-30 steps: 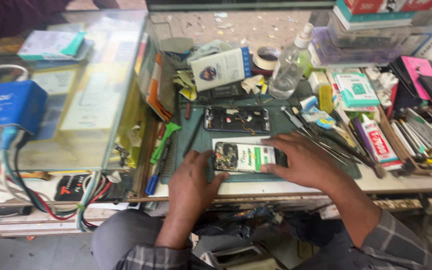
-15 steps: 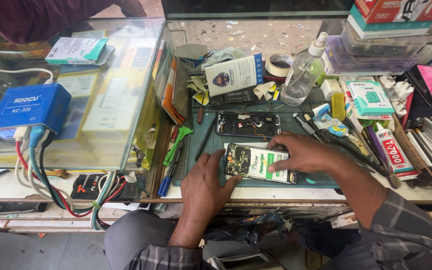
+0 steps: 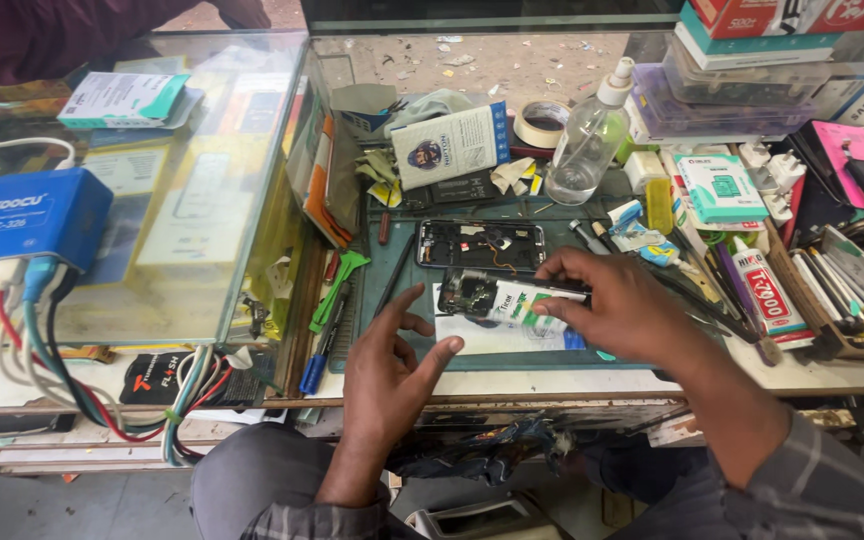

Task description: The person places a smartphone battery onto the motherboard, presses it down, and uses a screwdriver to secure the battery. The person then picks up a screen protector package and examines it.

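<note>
An opened phone body (image 3: 497, 300), with its circuit board and white battery showing, is tilted up off the green work mat (image 3: 397, 290). My right hand (image 3: 617, 305) grips it by its right end. Under it lies a white sheet (image 3: 497, 340). My left hand (image 3: 387, 375) hovers just left of the phone, fingers spread, thumb tip near the sheet's corner, holding nothing. A second opened phone frame (image 3: 480, 245) lies flat on the mat behind.
A clear spray bottle (image 3: 587, 150), a tape roll (image 3: 540, 123), a glue tube (image 3: 764, 290) and small boxes crowd the back and right. Green and blue pry tools (image 3: 330, 300) lie at the mat's left edge. A glass case (image 3: 152, 200) carries a blue box (image 3: 27, 215) with cables.
My right hand has lifted and tilted the phone by its right end. My left hand has let go of it and drawn back to the left, fingers spreading.
</note>
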